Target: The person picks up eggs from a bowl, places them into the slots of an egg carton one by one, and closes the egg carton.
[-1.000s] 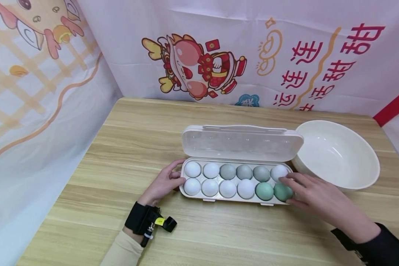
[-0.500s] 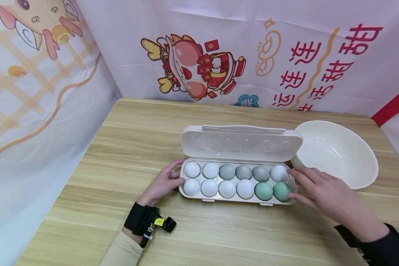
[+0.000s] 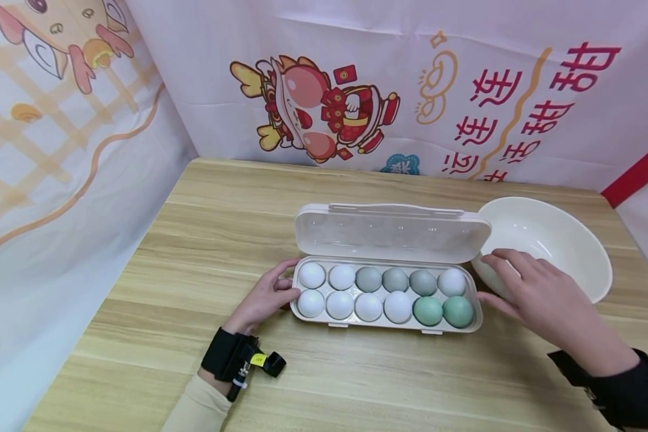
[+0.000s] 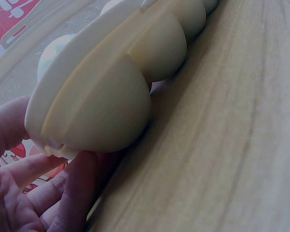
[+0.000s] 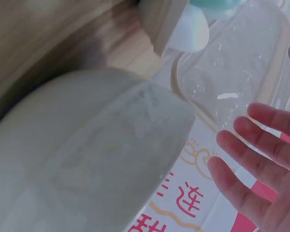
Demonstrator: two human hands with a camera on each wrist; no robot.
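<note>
A white plastic egg box (image 3: 386, 325) lies on the table in the head view, its clear lid (image 3: 394, 235) tipped back. Two rows of eggs fill it: white ones (image 3: 341, 305), three greyish ones (image 3: 396, 279) at the back, and two green ones (image 3: 458, 312) at front right. My left hand (image 3: 264, 300) grips the box's left end; in the left wrist view its thumb is at the rim and its fingers reach beneath. My right hand (image 3: 545, 294) hovers off the box's right end, overlapping the bowl; its fingers (image 5: 275, 145) are spread and hold nothing in the right wrist view.
A large cream bowl (image 3: 551, 225) stands right of the box, close to the lid's right corner. Printed cloth (image 3: 205, 54) hangs behind the wooden table (image 3: 221, 222) and on its left side. A black strap with a small camera (image 3: 237, 357) is on my left wrist.
My right hand has left the eggs at the box's right end and moved right and upward to the bowl's near side. The left hand and the eggs stay put.
</note>
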